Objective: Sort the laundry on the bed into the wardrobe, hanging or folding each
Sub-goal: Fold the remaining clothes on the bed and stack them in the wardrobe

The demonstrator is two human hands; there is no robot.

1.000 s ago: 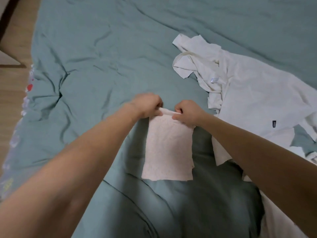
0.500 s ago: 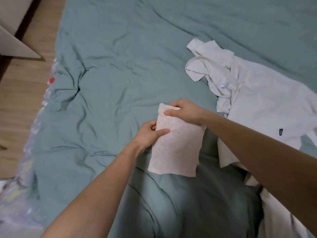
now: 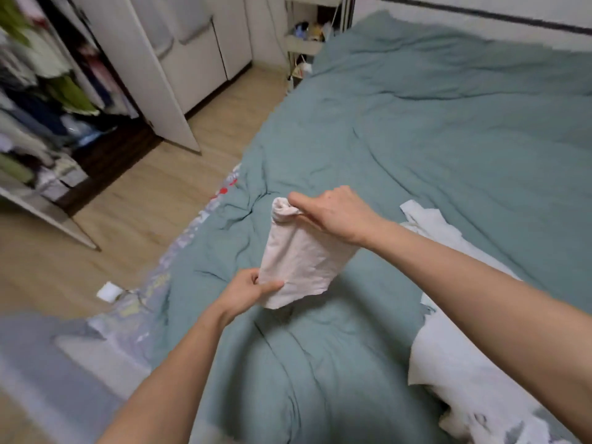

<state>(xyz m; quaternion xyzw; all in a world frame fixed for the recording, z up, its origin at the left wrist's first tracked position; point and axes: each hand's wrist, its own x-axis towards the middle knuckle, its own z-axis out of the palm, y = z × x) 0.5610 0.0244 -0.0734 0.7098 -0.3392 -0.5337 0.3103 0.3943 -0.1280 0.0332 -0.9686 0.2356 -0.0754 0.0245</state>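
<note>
A small pale pink folded cloth [image 3: 301, 261] hangs in the air above the teal bed [image 3: 448, 129]. My right hand [image 3: 333, 213] pinches its rolled top edge. My left hand [image 3: 250, 291] pinches its lower left corner between thumb and fingers. A white garment [image 3: 455, 363] lies crumpled on the bed at the right, partly hidden behind my right forearm. The open wardrobe [image 3: 48, 91] full of hanging and stacked clothes stands at the far left.
A white wardrobe door [image 3: 141, 68] stands open over the wooden floor [image 3: 134, 203]. A white shelf cart [image 3: 307, 36] with small items stands by the bed's far corner. A small white object [image 3: 108, 291] lies on the floor near a patterned sheet edge [image 3: 179, 251].
The view swung up and left, bringing the wardrobe and floor into sight. The pink cloth rose off the bed. My left hand slid from its top edge down to its lower corner.
</note>
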